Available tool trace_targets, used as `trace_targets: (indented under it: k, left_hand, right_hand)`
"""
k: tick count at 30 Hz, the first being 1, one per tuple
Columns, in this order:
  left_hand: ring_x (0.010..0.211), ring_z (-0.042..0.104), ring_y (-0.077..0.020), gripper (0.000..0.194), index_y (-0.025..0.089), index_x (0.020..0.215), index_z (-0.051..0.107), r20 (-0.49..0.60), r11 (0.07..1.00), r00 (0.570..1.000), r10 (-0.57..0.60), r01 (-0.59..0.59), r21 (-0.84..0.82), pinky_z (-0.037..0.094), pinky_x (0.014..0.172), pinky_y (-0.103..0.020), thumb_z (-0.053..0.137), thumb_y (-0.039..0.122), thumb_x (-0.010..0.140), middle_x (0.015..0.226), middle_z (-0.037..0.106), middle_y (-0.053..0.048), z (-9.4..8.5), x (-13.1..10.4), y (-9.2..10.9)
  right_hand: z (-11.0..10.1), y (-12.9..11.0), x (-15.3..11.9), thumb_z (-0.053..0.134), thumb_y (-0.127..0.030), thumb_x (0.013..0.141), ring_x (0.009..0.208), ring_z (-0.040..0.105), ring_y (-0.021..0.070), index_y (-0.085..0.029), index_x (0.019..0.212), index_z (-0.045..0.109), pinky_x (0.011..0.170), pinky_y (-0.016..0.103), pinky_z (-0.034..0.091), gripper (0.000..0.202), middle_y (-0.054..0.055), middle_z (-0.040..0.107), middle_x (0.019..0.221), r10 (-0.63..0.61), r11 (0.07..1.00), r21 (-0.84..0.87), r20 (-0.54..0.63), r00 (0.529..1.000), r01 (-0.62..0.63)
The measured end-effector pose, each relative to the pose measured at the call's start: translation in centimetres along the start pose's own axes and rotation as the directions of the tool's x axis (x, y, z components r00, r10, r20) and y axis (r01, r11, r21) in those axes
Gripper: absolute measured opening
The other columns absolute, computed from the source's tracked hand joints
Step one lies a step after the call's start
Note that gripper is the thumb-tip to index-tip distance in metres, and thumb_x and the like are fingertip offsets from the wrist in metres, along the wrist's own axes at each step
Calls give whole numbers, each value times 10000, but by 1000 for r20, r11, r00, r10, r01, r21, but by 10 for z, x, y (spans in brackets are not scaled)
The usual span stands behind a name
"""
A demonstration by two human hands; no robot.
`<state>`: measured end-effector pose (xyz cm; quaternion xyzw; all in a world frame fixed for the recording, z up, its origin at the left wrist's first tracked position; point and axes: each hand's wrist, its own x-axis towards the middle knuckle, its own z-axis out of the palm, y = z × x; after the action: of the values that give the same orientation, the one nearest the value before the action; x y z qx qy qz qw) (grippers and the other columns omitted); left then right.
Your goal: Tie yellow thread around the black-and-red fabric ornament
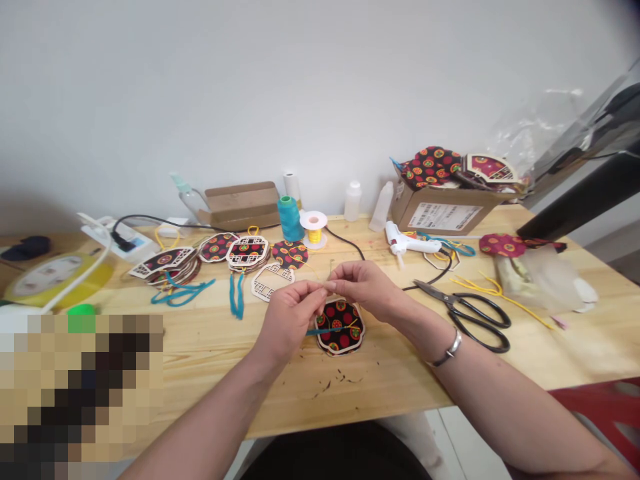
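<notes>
My left hand [295, 313] and my right hand [364, 285] meet at the fingertips above the middle of the table. Both are pinched closed; what is between the fingers is too small to make out. Just below them lies a dark patterned fabric piece [341, 337] with a pale scalloped rim, and a teal cord and a yellow thread rest across it. A pale wooden lattice frame [265, 283] lies left of the hands. Behind them are a red-dotted fabric piece [290, 255], a yellow thread spool [315, 233] and a teal thread cone [290, 220].
Black-handled scissors [480, 320] and a white glue gun [407, 241] lie at the right. A cardboard box [435, 210] of fabric pieces stands behind. Finished-looking ornaments [247, 252], a power strip [125, 243] and a tape roll [57, 277] are at the left.
</notes>
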<state>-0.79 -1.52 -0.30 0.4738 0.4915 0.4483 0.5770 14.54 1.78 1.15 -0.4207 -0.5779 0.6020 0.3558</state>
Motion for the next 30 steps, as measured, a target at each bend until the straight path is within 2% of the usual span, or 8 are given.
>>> trace_targets:
  k: [5, 9, 13, 17, 19, 22, 25, 30]
  left_hand:
    - [429, 326, -48, 158, 142, 634, 622, 4, 998, 1000, -21, 21, -64, 225, 408, -189, 636, 274, 719, 503, 465, 39, 1, -1, 2]
    - [419, 304, -33, 190, 127, 627, 624, 31, 994, 999, -30, 34, -104, 221, 407, -189, 621, 279, 741, 538, 514, 19, 2, -1, 5]
    - [442, 311, -37, 167, 136, 817, 669, 4, 989, 1000, -24, 24, -146, 231, 419, -187, 623, 282, 750, 579, 531, 22, 2, 0, 4]
    - [484, 395, -64, 295, 159, 969, 648, -104, 996, 994, 13, -23, -91, 321, 474, -200, 656, 322, 723, 563, 486, 48, 1, 4, -1]
    - [563, 486, -89, 302, 163, 940, 663, -161, 998, 985, 58, -57, 8, 387, 528, -231, 670, 348, 702, 761, 594, -17, -1, 6, -3]
    - [891, 574, -185, 177, 171, 760, 698, -180, 969, 972, 154, -114, 217, 442, 725, -288, 671, 334, 696, 1056, 605, -85, -3, 7, -2]
    - [1085, 521, -231, 137, 180, 640, 691, -127, 934, 973, 194, -144, 327, 386, 905, -331, 652, 289, 713, 1079, 611, -84, -2, 5, 3]
    - [1156, 483, -257, 118, 191, 615, 689, -32, 938, 982, 184, -165, 304, 361, 965, -377, 669, 279, 691, 1199, 563, -92, 3, 0, 8]
  right_hand:
    - [1, 4, 2, 644, -310, 695, 487, 384, 73, -160, 619, 561, 464, 218, 292, 188, -44, 491, 524, -33, 999, -27, -34, 999, 33]
    - [1, 5, 3, 593, -268, 742, 538, 409, 89, -162, 608, 547, 516, 229, 318, 177, -34, 498, 562, -106, 969, -234, -84, 991, 84]
    - [1, 4, 4, 537, -245, 794, 561, 420, 103, -170, 609, 527, 543, 237, 315, 200, -29, 486, 566, -189, 913, -383, -88, 978, 142]
    - [-3, 4, 5, 530, -248, 799, 585, 443, 117, -177, 615, 511, 563, 246, 318, 198, -21, 505, 588, -227, 889, -432, -127, 966, 152]
    - [-5, 4, 6, 524, -233, 799, 585, 447, 121, -179, 606, 498, 570, 252, 316, 202, -18, 512, 585, -230, 877, -462, -156, 961, 135]
    - [-7, 3, 7, 515, -213, 804, 583, 456, 125, -182, 604, 494, 575, 258, 312, 203, -10, 534, 585, -238, 863, -490, -186, 953, 120]
    - [-7, 3, 6, 519, -207, 803, 587, 470, 129, -183, 606, 507, 581, 264, 319, 198, -2, 554, 589, -236, 863, -494, -212, 948, 104]
    - [-6, 4, 8, 516, -225, 798, 538, 449, 104, -173, 600, 524, 549, 250, 331, 205, -4, 563, 580, -138, 951, -302, -215, 967, 68]
